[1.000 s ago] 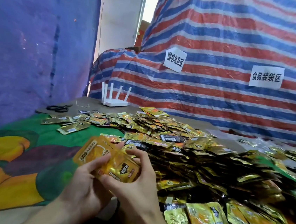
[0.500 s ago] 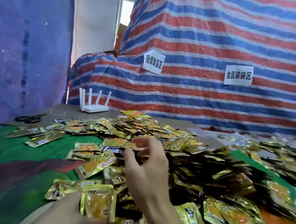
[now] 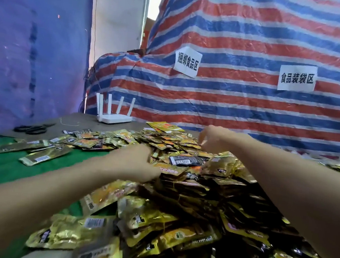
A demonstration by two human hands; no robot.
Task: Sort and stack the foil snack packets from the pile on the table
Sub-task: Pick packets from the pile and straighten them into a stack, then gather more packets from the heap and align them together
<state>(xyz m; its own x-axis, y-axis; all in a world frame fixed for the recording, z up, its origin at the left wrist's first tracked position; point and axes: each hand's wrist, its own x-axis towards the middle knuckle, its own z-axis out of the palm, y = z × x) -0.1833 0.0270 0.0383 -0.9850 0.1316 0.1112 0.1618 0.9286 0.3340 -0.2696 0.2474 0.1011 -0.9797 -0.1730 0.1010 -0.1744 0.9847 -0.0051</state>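
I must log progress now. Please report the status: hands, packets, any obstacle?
Left hand blurred, on the pile, grip unclear. Right hand curled at far packets, grip unclear. Pile unsorted. No obstacle seen.

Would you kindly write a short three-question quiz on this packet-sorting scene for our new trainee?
1. True or false: the black-handled scissors lie clear of the heap of gold foil snack packets.
2. What stands at the far edge of the brown table? A) white plastic router with upright antennas B) kettle C) lamp
3. Which hand reaches farther across the heap?
Key: 1 true; 2 A; 3 the right hand, beyond the left hand.
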